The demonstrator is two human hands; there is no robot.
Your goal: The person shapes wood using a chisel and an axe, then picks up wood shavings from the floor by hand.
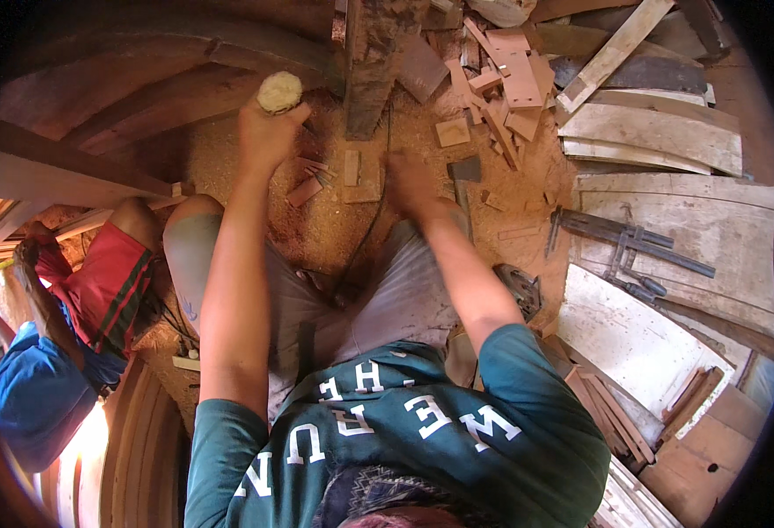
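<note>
Gripping a mallet (279, 91), the left hand (268, 132) is clenched; the blurred right hand (409, 180) seems closed, contents unclear.

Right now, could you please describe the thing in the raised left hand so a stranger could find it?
Start at the sawdust-covered floor. Over its upper left edge the left hand is clenched around a pale round wooden knob. Unlike the flat reddish offcuts nearby, it is rounded and cream-coloured.

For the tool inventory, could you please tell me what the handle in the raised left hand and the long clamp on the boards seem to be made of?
The handle looks like pale bare wood, its round end frayed and fibrous. The clamp seems to be dark, dull metal: thin straight bars with no shine.
</note>
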